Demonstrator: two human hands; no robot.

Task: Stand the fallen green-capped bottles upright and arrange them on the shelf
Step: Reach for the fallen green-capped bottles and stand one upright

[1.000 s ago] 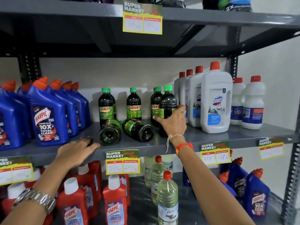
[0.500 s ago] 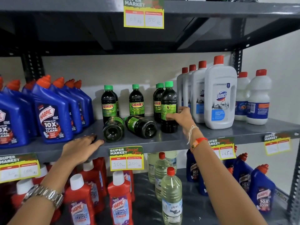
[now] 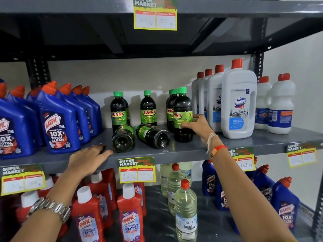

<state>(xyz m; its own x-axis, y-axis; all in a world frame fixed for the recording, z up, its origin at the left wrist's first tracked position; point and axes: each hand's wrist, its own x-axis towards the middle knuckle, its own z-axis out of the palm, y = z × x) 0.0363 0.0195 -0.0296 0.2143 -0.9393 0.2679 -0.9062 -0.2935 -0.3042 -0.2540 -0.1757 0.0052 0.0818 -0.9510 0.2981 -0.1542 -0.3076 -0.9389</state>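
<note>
Two dark green-capped bottles lie on their sides on the grey middle shelf (image 3: 192, 151), bases toward me: the left fallen bottle (image 3: 123, 138) and the right fallen bottle (image 3: 152, 135). Several more stand upright behind them. My right hand (image 3: 195, 125) grips the front upright bottle (image 3: 182, 112) around its green label, at the right end of the group. My left hand (image 3: 89, 160) rests flat on the shelf's front edge, fingertips just left of the left fallen bottle, holding nothing.
Blue Harpic bottles (image 3: 58, 123) crowd the shelf's left part. White Domex bottles (image 3: 238, 103) stand close on the right of the held bottle. Price tags (image 3: 137, 170) hang on the shelf edge. Below are red Harpic bottles (image 3: 131, 217) and clear bottles (image 3: 186, 212).
My right hand has slid from the back of the upright bottle round to its right side and closed on the label. The left hand stays on the shelf edge.
</note>
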